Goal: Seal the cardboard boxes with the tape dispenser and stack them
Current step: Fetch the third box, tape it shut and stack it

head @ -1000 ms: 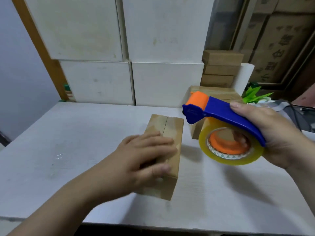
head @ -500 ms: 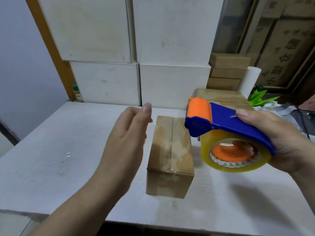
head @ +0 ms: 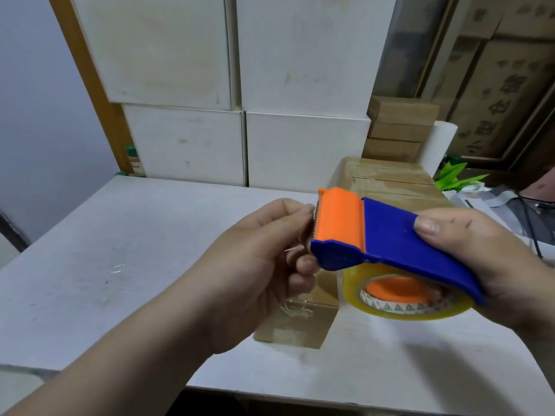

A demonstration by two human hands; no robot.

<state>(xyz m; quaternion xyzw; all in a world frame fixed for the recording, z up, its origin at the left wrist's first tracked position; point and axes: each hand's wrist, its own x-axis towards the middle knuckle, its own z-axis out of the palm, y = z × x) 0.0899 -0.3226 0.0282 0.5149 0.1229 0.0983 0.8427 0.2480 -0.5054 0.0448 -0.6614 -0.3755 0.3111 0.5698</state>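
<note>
Blue-and-orange tape dispenser (head: 387,235) is in the air: the right hand (head: 486,259) grips its handle, the left hand (head: 258,265) pinches its toothed front edge. The small cardboard box (head: 297,324) lies on the white table (head: 120,250), at 7 o'clock from the dispenser.

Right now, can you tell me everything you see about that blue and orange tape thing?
The tape dispenser is shiny plastic: blue handle, orange front flap with a toothed edge, orange hub carrying a roll of clear yellowish tape. It's held in the air over the table, front pointing left. The right hand grips the handle, thumb on top. The left hand touches the toothed front with curled fingers; whether they pinch tape is unclear.
</note>
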